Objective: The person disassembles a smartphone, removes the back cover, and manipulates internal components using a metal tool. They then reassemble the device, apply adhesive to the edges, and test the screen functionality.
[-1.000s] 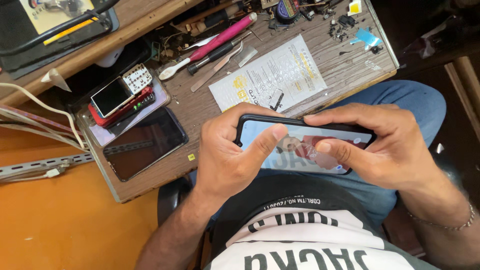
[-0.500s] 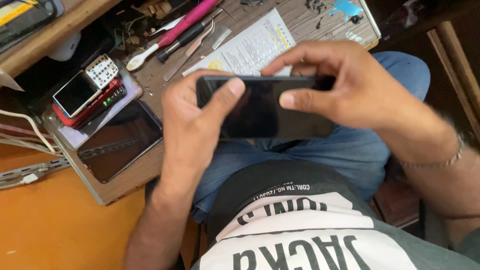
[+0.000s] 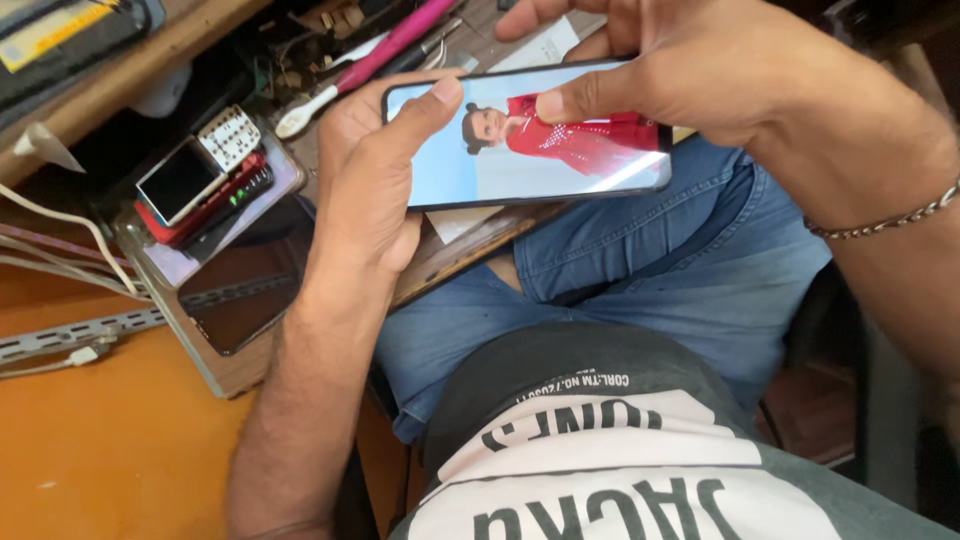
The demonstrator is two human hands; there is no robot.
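The left thumb [image 3: 425,108] lies flat on the left end of the smartphone [image 3: 530,140], with the remaining left fingers wrapped behind the casing; the left hand [image 3: 375,190] therefore grasps the device by its left short edge. The right thumb [image 3: 575,100] presses the upper middle of the glass, and the right fingers curl over the top long edge, so the right hand [image 3: 720,75] clamps the device from above. Both hands are closed on the smartphone; neither is released.

The smartphone is held landscape, above the lap and the front edge of the counter [image 3: 460,255], touching neither.

Change of state: half a second ago the screen was dark; it is now lit and shows a picture of a figure in red on a pale blue ground. The device also sits higher and closer to the camera than before. Judgement: the display responds and gives an even image, which suggests a working panel under check.

Further out on the counter, to the left, lies a stack of small handsets [image 3: 205,180], the top one with a white keypad, on a red body. Beside it rests a dark glass panel [image 3: 245,290]. Behind the left hand lies a pink-handled toothbrush [image 3: 365,65]. A white cable [image 3: 75,230] runs along the orange surface [image 3: 110,440]. A chain bracelet [image 3: 885,218] circles the right wrist
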